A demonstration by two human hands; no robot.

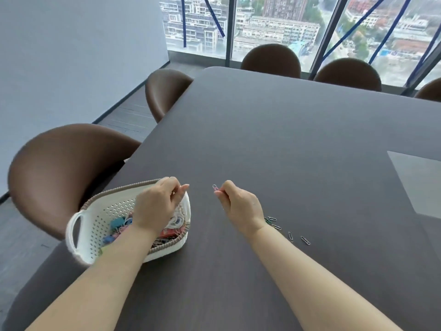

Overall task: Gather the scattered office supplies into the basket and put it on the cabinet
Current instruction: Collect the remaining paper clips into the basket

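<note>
A white perforated basket [95, 220] with a brown braided rim sits at the near left of the dark table [286, 144]. Inside it lie coloured binder clips [118, 224], rubber bands and other small supplies. My left hand [157, 204] hovers over the basket's right half with its fingers pinched together; what it holds is hidden. To the right of the basket, my right hand [238, 206] is raised above the table and pinches a paper clip [215, 187] between its fingertips. Several loose paper clips [290, 235] lie on the table beside my right wrist.
Brown rounded chairs stand along the table's left side [62, 168] [164, 91] and its far side [272, 59] [348, 72]. A grey inset panel [420, 182] is set into the table at the right. Tall windows lie beyond.
</note>
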